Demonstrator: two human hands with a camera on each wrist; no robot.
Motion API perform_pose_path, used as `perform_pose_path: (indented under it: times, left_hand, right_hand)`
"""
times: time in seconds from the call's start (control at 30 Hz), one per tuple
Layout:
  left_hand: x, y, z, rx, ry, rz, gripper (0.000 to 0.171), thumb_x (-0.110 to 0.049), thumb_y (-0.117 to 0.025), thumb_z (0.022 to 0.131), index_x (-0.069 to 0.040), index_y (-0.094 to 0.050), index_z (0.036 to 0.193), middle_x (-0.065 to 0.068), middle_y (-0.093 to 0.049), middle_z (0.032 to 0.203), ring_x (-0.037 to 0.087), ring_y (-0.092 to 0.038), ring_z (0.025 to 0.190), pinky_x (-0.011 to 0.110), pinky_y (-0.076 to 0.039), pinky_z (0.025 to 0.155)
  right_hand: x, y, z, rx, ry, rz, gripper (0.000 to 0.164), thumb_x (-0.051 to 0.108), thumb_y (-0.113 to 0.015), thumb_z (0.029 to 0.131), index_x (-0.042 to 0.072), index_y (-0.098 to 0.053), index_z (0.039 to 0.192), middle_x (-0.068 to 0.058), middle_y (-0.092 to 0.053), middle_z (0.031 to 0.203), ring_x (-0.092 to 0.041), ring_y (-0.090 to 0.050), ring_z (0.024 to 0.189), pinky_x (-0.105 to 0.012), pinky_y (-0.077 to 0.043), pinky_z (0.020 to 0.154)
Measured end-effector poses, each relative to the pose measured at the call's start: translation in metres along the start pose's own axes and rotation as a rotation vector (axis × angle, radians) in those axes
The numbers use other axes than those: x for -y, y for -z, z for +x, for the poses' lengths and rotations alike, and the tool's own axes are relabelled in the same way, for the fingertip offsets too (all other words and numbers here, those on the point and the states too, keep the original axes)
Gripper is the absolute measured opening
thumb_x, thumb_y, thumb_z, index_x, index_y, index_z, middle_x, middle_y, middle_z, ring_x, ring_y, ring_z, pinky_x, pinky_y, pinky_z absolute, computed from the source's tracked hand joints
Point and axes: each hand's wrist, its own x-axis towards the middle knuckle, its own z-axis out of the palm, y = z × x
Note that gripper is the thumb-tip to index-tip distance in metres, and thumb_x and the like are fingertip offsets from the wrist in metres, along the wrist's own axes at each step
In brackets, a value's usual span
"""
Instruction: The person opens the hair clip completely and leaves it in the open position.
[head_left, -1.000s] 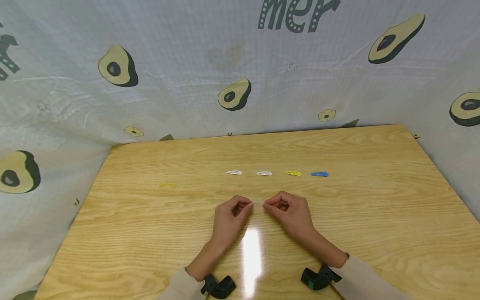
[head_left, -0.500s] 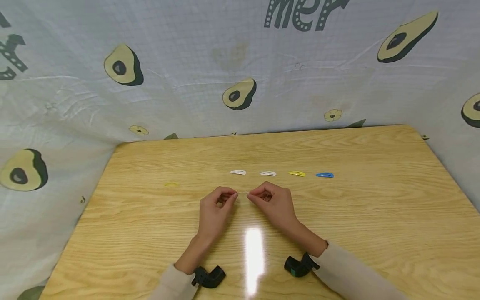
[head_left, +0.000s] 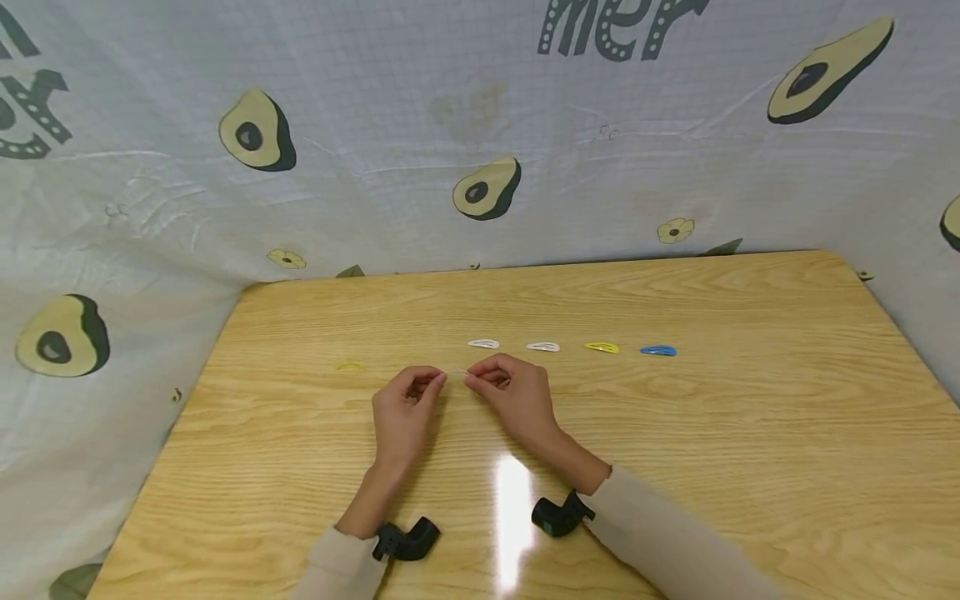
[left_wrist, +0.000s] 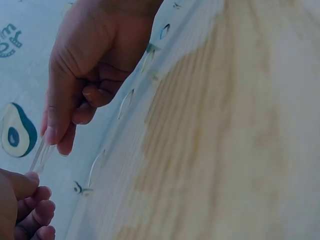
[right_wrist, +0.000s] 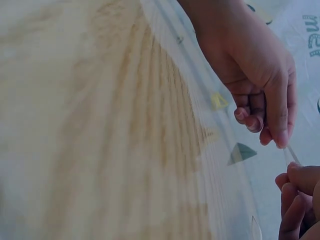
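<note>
Between both hands a thin, translucent elastic band (head_left: 456, 372) is stretched; two pale strands of the band (left_wrist: 41, 156) show in the left wrist view. My left hand (head_left: 402, 419) pinches one end between thumb and index finger. The other end is pinched by my right hand (head_left: 519, 397), whose remaining fingers curl loosely. Both hands are above the table, just nearer than a row of snap hair clips: a white clip (head_left: 483, 343), another white clip (head_left: 543, 347), a yellow clip (head_left: 602, 347) and a blue clip (head_left: 658, 351).
A faint yellow curved strip (head_left: 351, 365), perhaps another band, lies on the wooden table (head_left: 712, 467) left of the hands. A pale cloth printed with avocados (head_left: 360, 100) hangs along the back and sides. Light glares on the table's front middle.
Both hands have moved left and farther from the person, with the elastic band still pinched between them. The head view has turned slightly left. The clips have stayed in their row.
</note>
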Motion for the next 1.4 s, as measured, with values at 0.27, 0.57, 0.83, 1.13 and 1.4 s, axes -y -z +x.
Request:
perform_pose_path:
  times: [0.27, 0.57, 0.83, 1.13, 1.4]
  left_hand:
    - [0.028, 0.004, 0.009, -0.085, -0.011, 0.051, 0.005, -0.004, -0.071, 0.085, 0.001, -0.071, 0.087, 0.008, -0.068, 0.077, 0.017, -0.060, 0.065, 0.017, -0.046, 0.060]
    - [0.038, 0.007, 0.016, -0.116, -0.004, 0.122, 0.005, -0.001, -0.071, 0.085, 0.003, -0.070, 0.088, 0.010, -0.068, 0.075, 0.019, -0.060, 0.063, 0.015, -0.043, 0.057]
    - [0.046, 0.010, 0.021, -0.125, -0.034, 0.216, 0.004, 0.000, -0.068, 0.087, 0.005, -0.070, 0.088, 0.013, -0.067, 0.078, 0.019, -0.060, 0.062, 0.021, -0.045, 0.056]
    - [0.052, 0.014, 0.027, -0.119, -0.039, 0.297, 0.005, 0.000, -0.069, 0.087, 0.004, -0.070, 0.088, 0.012, -0.065, 0.076, 0.017, -0.056, 0.060, 0.023, -0.042, 0.052]
    - [0.053, 0.014, 0.029, -0.141, -0.067, 0.325, 0.004, 0.005, -0.071, 0.082, 0.007, -0.070, 0.085, 0.013, -0.062, 0.074, 0.020, -0.055, 0.060, 0.025, -0.042, 0.052]
  right_hand:
    - [-0.002, -0.020, 0.011, -0.006, 0.011, 0.016, 0.007, 0.011, -0.074, 0.084, 0.007, -0.073, 0.090, 0.001, -0.070, 0.077, -0.007, -0.066, 0.070, -0.024, -0.052, 0.063]
    - [-0.004, -0.037, 0.022, -0.030, -0.021, -0.029, 0.006, 0.013, -0.075, 0.084, 0.010, -0.070, 0.085, 0.003, -0.068, 0.073, -0.005, -0.064, 0.066, -0.022, -0.051, 0.064]
    - [-0.001, -0.048, 0.030, -0.041, -0.058, -0.118, 0.008, 0.018, -0.076, 0.083, 0.013, -0.071, 0.083, 0.005, -0.068, 0.072, -0.006, -0.062, 0.064, -0.024, -0.050, 0.062]
    - [0.000, -0.056, 0.037, -0.042, -0.141, -0.277, 0.010, 0.031, -0.075, 0.083, 0.022, -0.071, 0.080, 0.012, -0.062, 0.071, -0.004, -0.056, 0.063, -0.026, -0.043, 0.052]
    - [-0.001, -0.063, 0.040, -0.052, -0.158, -0.393, 0.009, 0.034, -0.074, 0.084, 0.025, -0.072, 0.081, 0.009, -0.051, 0.072, -0.007, -0.047, 0.058, -0.026, -0.038, 0.047]
